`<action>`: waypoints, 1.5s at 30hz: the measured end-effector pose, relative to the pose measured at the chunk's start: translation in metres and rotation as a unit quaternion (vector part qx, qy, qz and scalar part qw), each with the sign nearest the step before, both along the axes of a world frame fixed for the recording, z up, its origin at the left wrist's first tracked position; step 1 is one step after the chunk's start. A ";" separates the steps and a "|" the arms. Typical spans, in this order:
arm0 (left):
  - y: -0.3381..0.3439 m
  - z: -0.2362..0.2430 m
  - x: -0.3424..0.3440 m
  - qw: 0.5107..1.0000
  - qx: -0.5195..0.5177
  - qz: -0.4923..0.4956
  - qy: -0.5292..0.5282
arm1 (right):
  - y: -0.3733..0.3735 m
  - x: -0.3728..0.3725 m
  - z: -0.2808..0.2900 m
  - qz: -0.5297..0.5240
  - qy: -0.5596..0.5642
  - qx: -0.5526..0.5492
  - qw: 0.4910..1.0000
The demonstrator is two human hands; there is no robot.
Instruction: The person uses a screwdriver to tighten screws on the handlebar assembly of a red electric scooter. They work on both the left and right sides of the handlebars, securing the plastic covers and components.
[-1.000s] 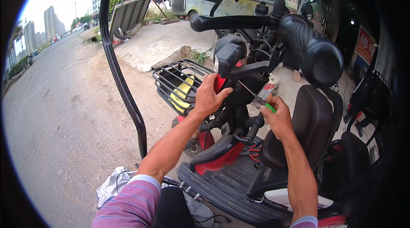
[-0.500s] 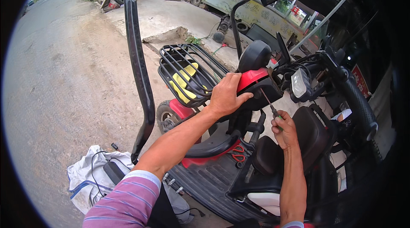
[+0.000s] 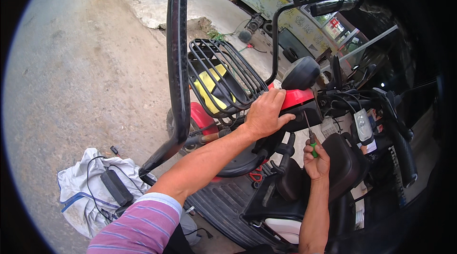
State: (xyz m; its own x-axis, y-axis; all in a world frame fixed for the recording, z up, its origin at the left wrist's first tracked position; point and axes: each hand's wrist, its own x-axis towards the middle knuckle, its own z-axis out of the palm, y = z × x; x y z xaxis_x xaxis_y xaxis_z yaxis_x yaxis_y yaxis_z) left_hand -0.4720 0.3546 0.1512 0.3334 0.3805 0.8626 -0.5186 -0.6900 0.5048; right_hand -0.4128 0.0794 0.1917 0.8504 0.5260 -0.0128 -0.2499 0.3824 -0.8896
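Observation:
My left hand [image 3: 267, 115] grips the front housing of a small covered vehicle. Its fingers lie over the red cover [image 3: 299, 96], with the thumb against the black panel [image 3: 312, 113] below. In my right hand [image 3: 317, 163] is a screwdriver with a green handle [image 3: 313, 151]. The shaft points up to the black panel; whether its tip sits in a screw is too small to tell. A rounded black part [image 3: 301, 72] rises above the red cover. Right of the housing is a rectangular headlight [image 3: 362, 125], close to cables and a handlebar grip [image 3: 402, 156].
A black wire basket [image 3: 247, 71] holds a yellow cloth [image 3: 208, 87]. The black frame post [image 3: 178, 54] stands left of my left arm. Dark seats [image 3: 343, 161] are beside my right hand. On the ground lies a pale sheet [image 3: 78, 182] with a black power brick [image 3: 116, 186].
My view has shifted and tilted. The screwdriver stands more upright, and more of its green handle shows. My left hand keeps its hold on the housing. The headlight appears lower beside it.

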 end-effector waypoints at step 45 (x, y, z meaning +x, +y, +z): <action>-0.001 -0.001 0.001 1.000 0.003 0.007 -0.002 | 0.021 -0.027 -0.007 -0.117 -0.080 0.007 0.990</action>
State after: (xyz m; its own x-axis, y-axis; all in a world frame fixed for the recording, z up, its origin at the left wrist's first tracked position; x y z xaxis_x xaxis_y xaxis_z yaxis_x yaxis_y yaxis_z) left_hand -0.4714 0.3536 0.1500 0.3246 0.3798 0.8663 -0.5113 -0.7000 0.4985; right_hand -0.4400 0.1006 0.1843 0.9396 0.3139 0.1368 -0.0103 0.4254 -0.9049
